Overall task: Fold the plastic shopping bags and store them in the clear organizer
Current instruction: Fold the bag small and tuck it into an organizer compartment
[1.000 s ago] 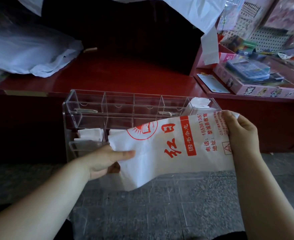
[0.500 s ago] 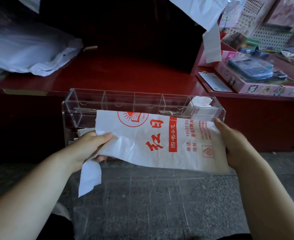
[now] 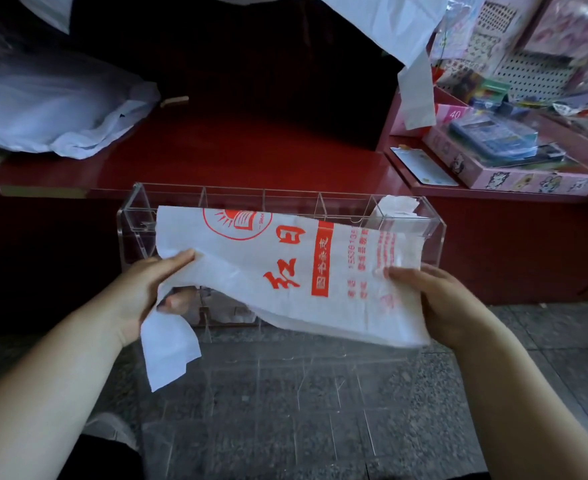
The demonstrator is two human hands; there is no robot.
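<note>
A white plastic shopping bag [image 3: 278, 271] with red print is stretched flat between my hands, in front of the clear organizer [image 3: 434, 230]. My left hand [image 3: 147, 292] pinches its left end, thumb underneath, and a white handle strip hangs down below that hand. My right hand [image 3: 434, 303] grips the bag's right end. The organizer is a clear box with several divided compartments along its top. A folded white bag [image 3: 394, 206] sits in its rightmost compartment. The organizer's lower compartments are mostly hidden behind the bag.
A red counter [image 3: 251, 154] runs behind the organizer. A heap of loose white bags [image 3: 50, 112] lies on its left end. More white bags [image 3: 389, 26] hang above at the right. Pink stationery boxes [image 3: 514, 168] and a display rack stand at the right. Grey stone floor [image 3: 285, 410] lies below.
The bag has come up and back in front of the organizer's top. Both hands slid along it, the left now pinching the end with the handle strip hanging below.
</note>
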